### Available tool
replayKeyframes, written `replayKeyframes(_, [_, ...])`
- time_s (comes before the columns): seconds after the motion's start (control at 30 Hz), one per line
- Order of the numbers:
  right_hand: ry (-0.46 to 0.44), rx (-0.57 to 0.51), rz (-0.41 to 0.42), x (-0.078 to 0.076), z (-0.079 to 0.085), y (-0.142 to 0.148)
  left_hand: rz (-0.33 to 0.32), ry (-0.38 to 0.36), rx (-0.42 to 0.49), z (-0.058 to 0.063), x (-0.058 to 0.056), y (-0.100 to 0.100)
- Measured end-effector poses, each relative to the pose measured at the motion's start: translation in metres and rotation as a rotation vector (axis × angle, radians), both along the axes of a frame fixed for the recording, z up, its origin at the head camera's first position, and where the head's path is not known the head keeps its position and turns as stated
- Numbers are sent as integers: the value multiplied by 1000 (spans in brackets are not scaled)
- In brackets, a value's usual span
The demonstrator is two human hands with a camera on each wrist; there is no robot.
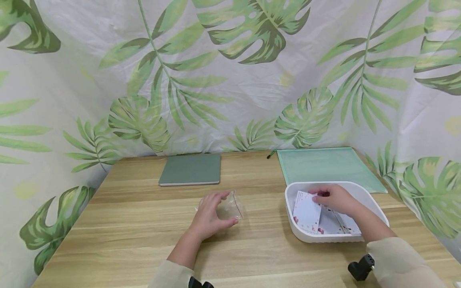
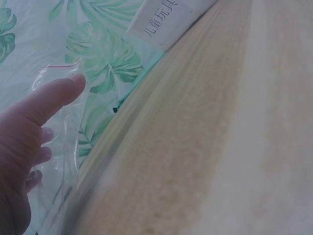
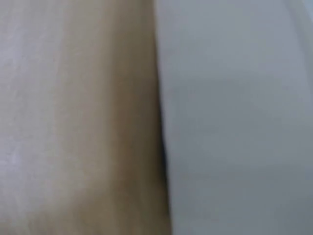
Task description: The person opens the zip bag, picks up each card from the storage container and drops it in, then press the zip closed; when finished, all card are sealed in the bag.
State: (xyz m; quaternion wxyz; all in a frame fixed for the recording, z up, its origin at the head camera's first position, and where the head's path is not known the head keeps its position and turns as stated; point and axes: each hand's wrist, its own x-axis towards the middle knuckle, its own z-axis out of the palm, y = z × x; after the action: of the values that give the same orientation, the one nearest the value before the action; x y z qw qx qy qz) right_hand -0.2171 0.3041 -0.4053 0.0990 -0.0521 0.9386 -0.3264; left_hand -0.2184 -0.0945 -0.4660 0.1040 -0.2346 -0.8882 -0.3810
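My left hand (image 1: pixel 210 216) holds a clear plastic zip bag (image 1: pixel 230 207) above the middle of the table, thumb and fingers spread around it. In the left wrist view the thumb lies across the bag (image 2: pixel 54 73) near its red seal line, fingertips showing behind the film. Over at the right, my right hand (image 1: pixel 336 199) reaches into a white plastic basin (image 1: pixel 299 234) and pinches the top corner of a white card (image 1: pixel 307 212) with small flower prints. More printed paper (image 1: pixel 333 224) lies in the basin beneath that hand. The right wrist view shows only the basin's outer wall (image 3: pixel 234 117) beside the wood.
A grey-green notebook (image 1: pixel 191 169) lies at the back of the wooden table (image 1: pixel 137 224). Behind the basin is a mint-green pouch (image 1: pixel 320 164) with a dark cord end at its left corner. A leaf-patterned curtain (image 1: pixel 230 80) hangs along the table's far edge.
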Motion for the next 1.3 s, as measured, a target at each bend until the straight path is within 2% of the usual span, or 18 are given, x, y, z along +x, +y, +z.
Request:
replayKeyframes(0.13, [-25, -69, -6, 8, 15, 6, 1, 2, 1, -1, 0, 0])
replayKeyframes(0.2, [-3, -85, -23, 12, 24, 9, 2, 6, 0, -2, -1, -1])
replayKeyframes(0.33, [40, -140, -161, 19, 41, 6, 2, 21, -2, -3, -2, -1])
replayKeyframes(0.47, [131, -312, -304, 25, 48, -12, 4, 30, -6, -3, -2, -1])
replayKeyframes(0.6, [202, -480, -357, 26, 42, -42, 3, 19, -9, -2, -2, -1])
replayKeyframes(0.83, [170, -612, -398, 25, 28, -97, 7, 14, -7, -3, -1, 0])
replayKeyframes(0.97, [168, -659, -397, 22, 20, -122, 11, 8, -4, -3, -1, 0])
replayKeyframes(1.3, [180, -639, -390, 15, 7, -157, 19, 26, -7, -1, -1, 1])
